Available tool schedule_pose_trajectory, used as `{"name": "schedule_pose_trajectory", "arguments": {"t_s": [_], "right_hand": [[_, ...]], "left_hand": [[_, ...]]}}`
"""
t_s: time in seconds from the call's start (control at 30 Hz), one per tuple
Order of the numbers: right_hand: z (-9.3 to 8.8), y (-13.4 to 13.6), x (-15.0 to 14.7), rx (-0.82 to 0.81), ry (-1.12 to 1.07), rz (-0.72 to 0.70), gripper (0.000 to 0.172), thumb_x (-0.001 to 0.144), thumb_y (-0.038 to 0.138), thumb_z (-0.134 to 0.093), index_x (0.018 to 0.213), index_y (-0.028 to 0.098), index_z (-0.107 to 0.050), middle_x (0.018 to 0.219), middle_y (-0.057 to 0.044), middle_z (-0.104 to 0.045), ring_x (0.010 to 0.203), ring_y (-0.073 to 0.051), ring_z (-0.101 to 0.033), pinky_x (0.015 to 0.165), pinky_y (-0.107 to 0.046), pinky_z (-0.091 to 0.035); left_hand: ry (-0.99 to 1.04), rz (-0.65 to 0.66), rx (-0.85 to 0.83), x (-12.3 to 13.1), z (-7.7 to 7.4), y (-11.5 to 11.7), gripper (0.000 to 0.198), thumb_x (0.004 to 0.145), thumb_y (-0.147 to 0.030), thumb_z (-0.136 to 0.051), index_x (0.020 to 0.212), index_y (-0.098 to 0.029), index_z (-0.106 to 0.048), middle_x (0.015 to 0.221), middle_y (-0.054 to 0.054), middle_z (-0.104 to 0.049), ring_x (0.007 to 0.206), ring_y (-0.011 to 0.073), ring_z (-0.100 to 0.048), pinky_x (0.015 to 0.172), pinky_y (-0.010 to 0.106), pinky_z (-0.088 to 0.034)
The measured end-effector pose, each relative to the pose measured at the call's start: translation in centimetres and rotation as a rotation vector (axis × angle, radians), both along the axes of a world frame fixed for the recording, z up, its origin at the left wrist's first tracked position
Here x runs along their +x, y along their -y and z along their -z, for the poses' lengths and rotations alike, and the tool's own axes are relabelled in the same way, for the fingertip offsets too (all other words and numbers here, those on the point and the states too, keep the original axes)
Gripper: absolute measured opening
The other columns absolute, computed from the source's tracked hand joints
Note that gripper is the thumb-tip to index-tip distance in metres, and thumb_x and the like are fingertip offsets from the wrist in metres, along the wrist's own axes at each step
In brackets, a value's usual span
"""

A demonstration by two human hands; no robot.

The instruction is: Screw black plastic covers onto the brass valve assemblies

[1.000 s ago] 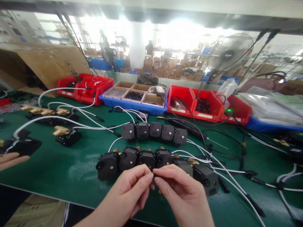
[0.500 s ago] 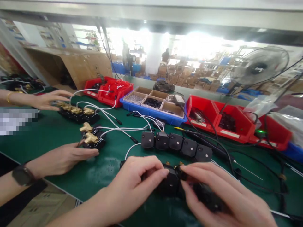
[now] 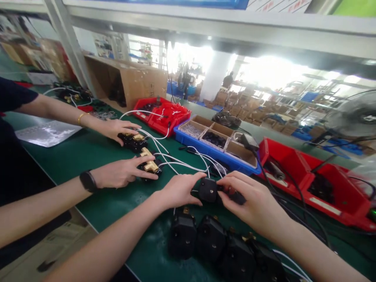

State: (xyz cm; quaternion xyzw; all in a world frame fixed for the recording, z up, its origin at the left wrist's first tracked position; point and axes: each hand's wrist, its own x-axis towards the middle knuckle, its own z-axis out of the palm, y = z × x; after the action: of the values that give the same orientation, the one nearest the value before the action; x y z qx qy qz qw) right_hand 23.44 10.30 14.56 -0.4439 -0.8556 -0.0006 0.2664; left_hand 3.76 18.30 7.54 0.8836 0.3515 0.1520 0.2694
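A small black box with rounded corners [image 3: 208, 190] and white cables behind it lies between my hands on the bench. My left hand [image 3: 182, 190] grips its left side, fingertips at the top edge and thumb low. My right hand [image 3: 248, 194] has thumb and fingers closed around a dark box-like part [image 3: 235, 194] just right of it, mostly hidden by the fingers. Nearer to me stands a row of similar black boxes [image 3: 210, 237] with brass fittings behind them.
At left a co-worker's hands [image 3: 119, 172] touch black units with brass fittings [image 3: 148, 159]. Behind are a red bin [image 3: 155, 121], a blue divided tray [image 3: 211, 150] with small parts, and more red bins [image 3: 326, 203]. White cables [image 3: 182, 160] cross the green bench; a cardboard box [image 3: 143, 84] stands behind.
My hands have left the near row of black boxes and reached farther back to the other row. The view has swung left. The co-worker's near hand now touches a brass-fitted unit.
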Motion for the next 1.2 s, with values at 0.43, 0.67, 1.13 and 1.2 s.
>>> {"name": "schedule_pose_trajectory", "arguments": {"t_s": [0.43,0.67,1.13,1.2], "right_hand": [[3.3,-2.1,-1.0,0.025,0.213,-0.064,0.011,0.089,0.008,-0.054,0.094,0.012,-0.064,0.090,-0.008,-0.061,0.080,-0.019,-0.058,0.072,-0.031,-0.054],[3.3,-2.0,-1.4,0.092,0.357,0.003,0.008,0.087,0.007,-0.059,0.081,0.012,-0.064,0.080,-0.007,-0.058,0.072,-0.020,-0.056,0.063,-0.031,-0.049],[2.9,-2.3,-2.5,0.140,0.520,-0.040,0.015,0.078,-0.001,-0.063,0.086,0.012,-0.065,0.083,-0.007,-0.061,0.075,-0.020,-0.056,0.060,-0.031,-0.047],[2.9,-2.5,-2.4,0.145,0.531,-0.048,0.014,0.076,-0.001,-0.064,0.082,0.012,-0.064,0.081,-0.007,-0.060,0.072,-0.021,-0.056,0.058,-0.032,-0.047]], "left_hand": [[0.298,-0.008,-0.072,1.1,2.0,0.7,0.054,0.064,-0.022,-0.065,0.118,-0.021,-0.061,0.070,-0.005,-0.057,0.060,0.0132,-0.050,0.055,0.022,-0.033],[0.312,-0.037,-0.105,1.2,2.3,0.7,0.065,0.061,-0.019,-0.067,0.125,-0.020,-0.060,0.066,-0.007,-0.051,0.058,0.0117,-0.044,0.055,0.022,-0.029],[0.304,-0.009,-0.078,1.1,1.6,0.6,0.036,0.061,-0.024,-0.069,0.096,-0.018,-0.062,0.070,-0.005,-0.054,0.064,0.0126,-0.047,0.055,0.022,-0.030],[0.293,-0.011,-0.069,1.1,1.4,0.6,0.034,0.061,-0.024,-0.069,0.094,-0.019,-0.062,0.071,-0.005,-0.055,0.066,0.0134,-0.048,0.055,0.022,-0.030]]}}
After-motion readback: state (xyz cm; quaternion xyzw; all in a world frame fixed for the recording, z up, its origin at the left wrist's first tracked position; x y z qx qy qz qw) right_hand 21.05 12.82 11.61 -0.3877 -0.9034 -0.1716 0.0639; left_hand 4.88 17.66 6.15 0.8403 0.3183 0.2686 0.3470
